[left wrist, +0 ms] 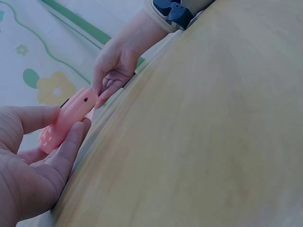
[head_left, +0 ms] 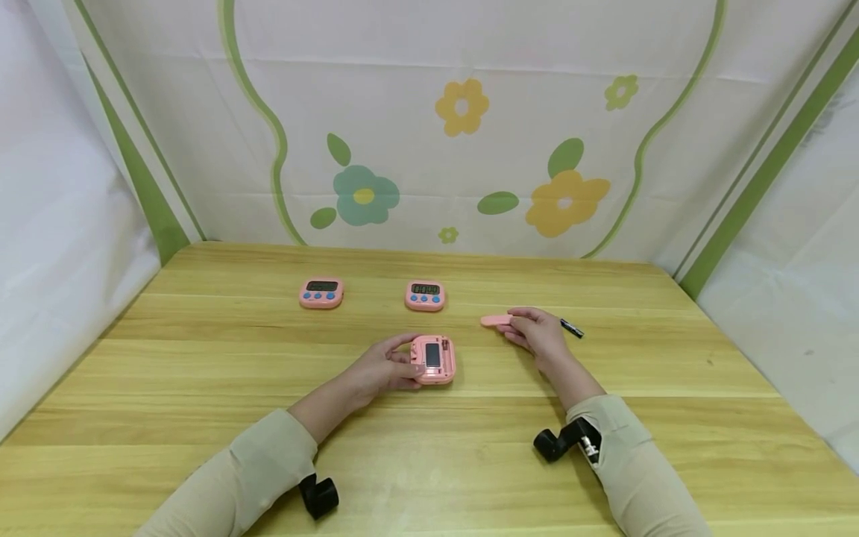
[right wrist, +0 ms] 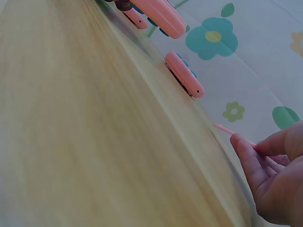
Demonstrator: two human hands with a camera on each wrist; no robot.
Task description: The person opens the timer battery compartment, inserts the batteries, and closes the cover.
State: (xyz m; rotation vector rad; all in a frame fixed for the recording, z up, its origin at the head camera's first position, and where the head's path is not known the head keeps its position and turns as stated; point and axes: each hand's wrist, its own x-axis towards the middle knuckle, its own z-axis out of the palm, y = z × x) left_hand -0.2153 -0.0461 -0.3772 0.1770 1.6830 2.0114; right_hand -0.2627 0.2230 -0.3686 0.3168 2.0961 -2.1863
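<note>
My left hand (head_left: 384, 373) grips a pink digital timer (head_left: 448, 373) by its left side, back turned up. The long battery slot (head_left: 445, 362) along its right side is uncovered, beside a dark rectangular patch. In the left wrist view the thumb lies on one face of the timer (left wrist: 66, 120) and the fingers on the other. To the right, my right hand (head_left: 540, 335) pinches a slim pink battery cover (head_left: 495, 321) between thumb and fingers, low over the table. A dark AAA-size battery (head_left: 573, 328) lies just right of that hand.
Two more pink timers stand face up farther back, one at the left (head_left: 321, 294) and one near the middle (head_left: 425, 296), each with blue buttons. The wooden table (head_left: 429, 462) ends at a flower-print curtain (head_left: 416, 134). Black wrist cameras sit on both sleeves.
</note>
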